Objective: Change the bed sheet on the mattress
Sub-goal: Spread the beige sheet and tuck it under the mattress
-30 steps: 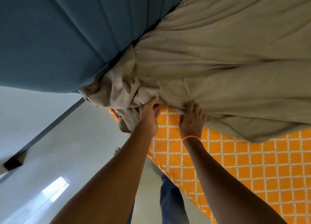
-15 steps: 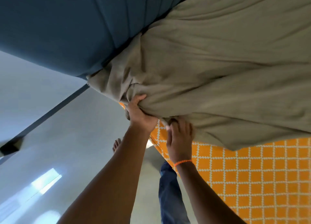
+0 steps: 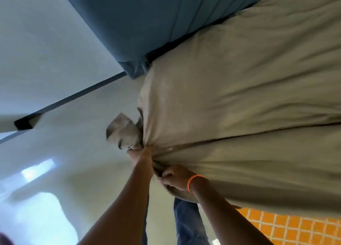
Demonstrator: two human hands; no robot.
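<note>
Both hands meet at the mattress corner: the left hand grips a gathered bunch of the beige bed sheet, and the right hand, just below it, curls its fingers around the sheet's edge. That sheet is drawn taut over the corner, with creases fanning away from the hands. Orange patterned mattress fabric shows below the sheet. Above the mattress stands a blue headboard.
</note>
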